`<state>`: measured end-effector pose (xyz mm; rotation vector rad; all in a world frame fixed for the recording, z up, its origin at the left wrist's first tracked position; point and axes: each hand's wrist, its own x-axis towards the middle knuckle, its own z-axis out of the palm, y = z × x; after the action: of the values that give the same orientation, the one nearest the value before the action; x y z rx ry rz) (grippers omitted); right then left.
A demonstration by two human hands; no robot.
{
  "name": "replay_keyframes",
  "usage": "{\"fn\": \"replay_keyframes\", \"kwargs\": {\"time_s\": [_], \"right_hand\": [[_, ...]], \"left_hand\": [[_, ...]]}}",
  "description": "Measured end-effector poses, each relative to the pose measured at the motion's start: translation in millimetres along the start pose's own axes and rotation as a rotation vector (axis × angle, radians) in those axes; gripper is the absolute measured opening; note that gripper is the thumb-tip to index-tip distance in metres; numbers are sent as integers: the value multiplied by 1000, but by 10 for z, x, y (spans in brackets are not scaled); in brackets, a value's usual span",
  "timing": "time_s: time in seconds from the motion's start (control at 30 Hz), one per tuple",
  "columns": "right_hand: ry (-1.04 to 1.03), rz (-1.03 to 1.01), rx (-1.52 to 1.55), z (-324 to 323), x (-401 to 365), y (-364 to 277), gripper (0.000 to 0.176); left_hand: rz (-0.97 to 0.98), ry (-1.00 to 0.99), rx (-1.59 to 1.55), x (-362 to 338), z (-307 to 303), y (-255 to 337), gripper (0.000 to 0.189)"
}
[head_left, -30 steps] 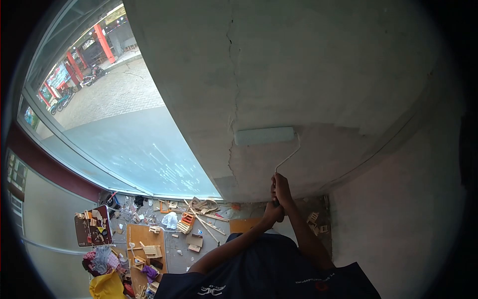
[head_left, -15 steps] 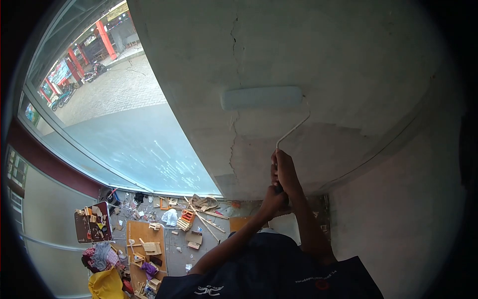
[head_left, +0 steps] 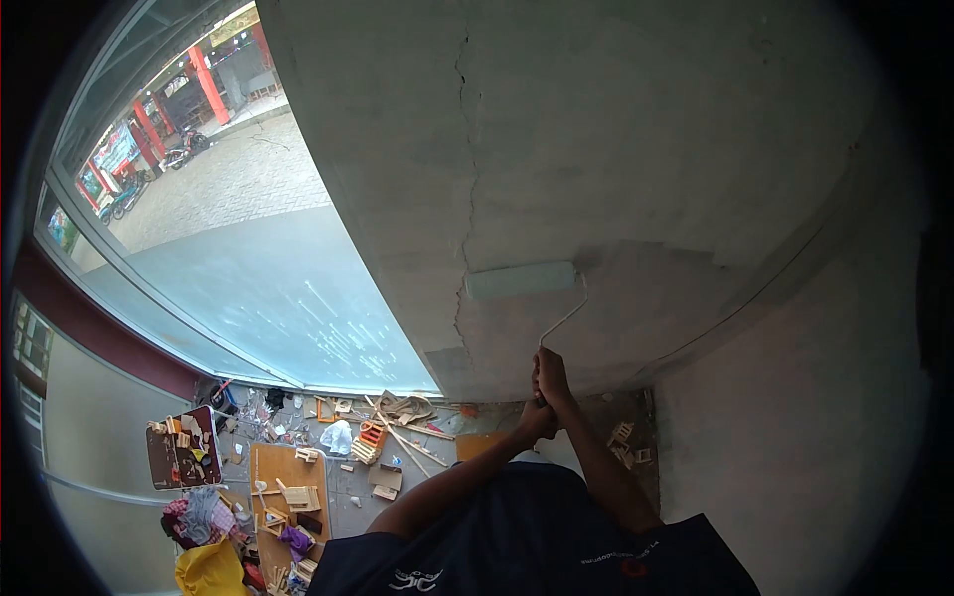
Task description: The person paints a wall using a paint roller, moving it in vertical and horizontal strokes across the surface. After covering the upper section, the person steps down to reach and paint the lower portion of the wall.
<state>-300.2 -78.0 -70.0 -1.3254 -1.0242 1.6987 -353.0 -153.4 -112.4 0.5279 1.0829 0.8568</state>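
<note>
A paint roller (head_left: 522, 280) lies flat against the grey wall (head_left: 646, 149), just right of a long vertical crack (head_left: 467, 179). Its thin wire frame runs down to a handle held by both hands. My right hand (head_left: 551, 372) grips the handle higher up, and my left hand (head_left: 538, 420) is closed around it just below. The roller sits at the upper edge of a darker patch of wall (head_left: 616, 318). Both arms reach up from my dark shirt at the bottom of the view.
A large window (head_left: 258, 258) fills the left and looks onto a paved street. On the floor below lie wood scraps (head_left: 397, 427), boards (head_left: 288, 487), a dark tray (head_left: 184, 447) of bits and a yellow bag (head_left: 209, 571). A side wall (head_left: 795, 427) closes the right.
The roller rose up the wall half a second ago and has come back down to about where it was. Both hands moved down with it.
</note>
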Motion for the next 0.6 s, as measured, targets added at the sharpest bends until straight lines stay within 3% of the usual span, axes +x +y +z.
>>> {"fn": "replay_keyframes", "kwargs": {"time_s": [0.17, 0.33, 0.43, 0.6], "right_hand": [[-14, 60, 64, 89, -75, -172, 32], [-66, -84, 3, 255, -228, -572, 34], [-85, -135, 13, 433, -339, -905, 34], [-109, -160, 30, 556, -332, -1021, 34]], "left_hand": [[89, 92, 6, -203, 99, 211, 18], [168, 127, -8, -422, 192, 518, 21], [209, 40, -27, -661, 174, 873, 19], [200, -13, 5, -690, 61, 986, 19]]}}
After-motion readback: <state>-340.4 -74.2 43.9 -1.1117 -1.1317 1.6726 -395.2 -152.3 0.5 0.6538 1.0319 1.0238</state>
